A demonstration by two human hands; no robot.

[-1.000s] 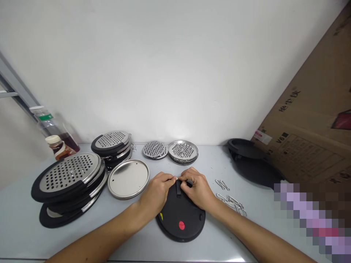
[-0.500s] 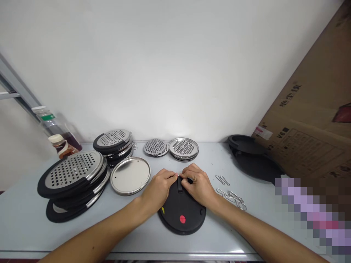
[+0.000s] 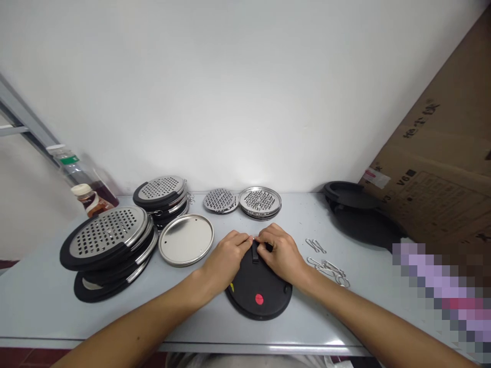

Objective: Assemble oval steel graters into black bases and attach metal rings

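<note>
Disc [image 3: 259, 281], round and matt black, lies on the grey worktop [image 3: 307, 327], left hand [image 3: 230, 255] and right hand [image 3: 282, 253] pinching a small silvery piece [image 3: 253, 238] at its far edge. It looks light and stiff, best held by the rim. I count one round red sticker [image 3: 259, 299], two capped plastic bottles [image 3: 95, 202], two stacks of black-rimmed steel graters [image 3: 107, 234]; silver wire clips [image 3: 334, 267] overlap too much.

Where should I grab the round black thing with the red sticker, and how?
The black disc is probably best pinched by its near rim, coming from the person's side: thumb on top, fingers feeling for the underside. It lies flat, and that rounded edge is uncovered, while the left hand and right hand crowd the far end by the strap.
</note>
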